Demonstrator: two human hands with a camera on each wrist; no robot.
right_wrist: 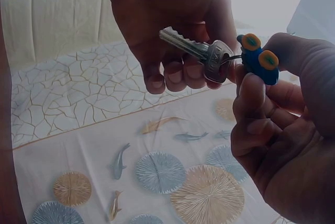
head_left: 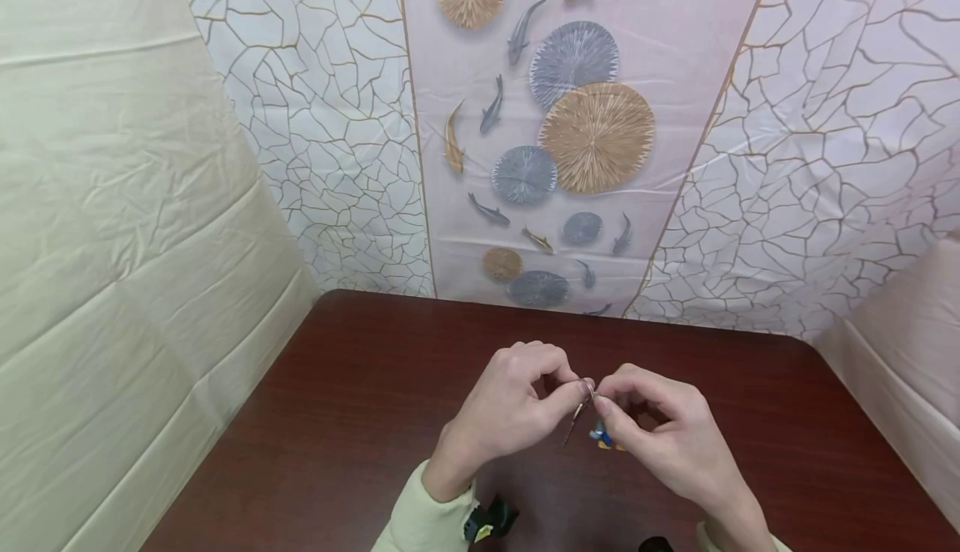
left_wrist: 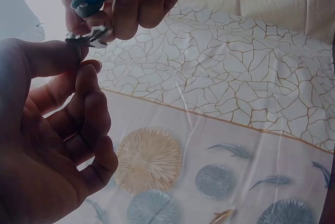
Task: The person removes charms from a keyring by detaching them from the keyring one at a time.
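In the middle of the head view, both hands meet above the table. My left hand [head_left: 510, 402] pinches a thin metal key ring [left_wrist: 79, 51] between thumb and forefinger. A silver toothed key [right_wrist: 186, 45] hangs from the ring, close to the left fingers. My right hand [head_left: 671, 431] pinches at the same ring from the other side, its fingertips almost touching the left ones. A small blue charm [right_wrist: 255, 66] with orange and green eyes dangles by the right fingertips. The fingers partly hide the ring, so its exact opening cannot be seen.
The dark reddish-brown table [head_left: 337, 419] lies below the hands. Behind it hangs a patterned cloth [head_left: 480, 202] with fish and round leaves, and a cream cloth [head_left: 135, 227] hangs on the left. A black strap [head_left: 498, 519] is at the left cuff.
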